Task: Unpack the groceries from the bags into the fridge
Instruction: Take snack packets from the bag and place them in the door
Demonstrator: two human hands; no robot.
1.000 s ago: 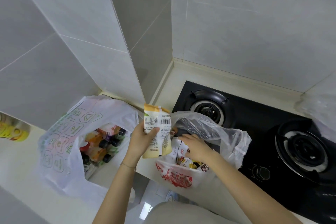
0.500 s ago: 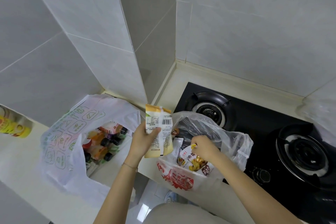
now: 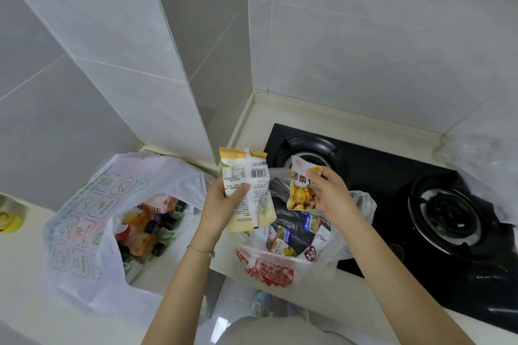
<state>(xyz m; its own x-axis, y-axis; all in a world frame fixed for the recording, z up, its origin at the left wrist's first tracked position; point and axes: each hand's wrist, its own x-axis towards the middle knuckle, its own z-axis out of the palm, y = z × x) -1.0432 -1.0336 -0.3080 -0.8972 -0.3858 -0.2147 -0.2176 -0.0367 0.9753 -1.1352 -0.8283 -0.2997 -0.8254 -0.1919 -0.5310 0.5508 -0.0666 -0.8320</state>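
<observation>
- Packets?
- Yellow packet [image 3: 259,200] is clasped in left grip [image 3: 221,206], chestnut pouch [image 3: 301,196] is pinched by right grip [image 3: 333,199], both held above red-printed bag [image 3: 269,270].
- Bag?
- Set on worktop [image 3: 249,131] beside stove [image 3: 378,171]; other snacks are seen inside.

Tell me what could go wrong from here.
1. The left hand grips stacked yellow-and-white packets under one thumb; adding the small white chestnut packet pinched by the right hand may loosen them.
2. The clear plastic bag with red print sits unheld at the counter's front edge and may slide off.
</observation>
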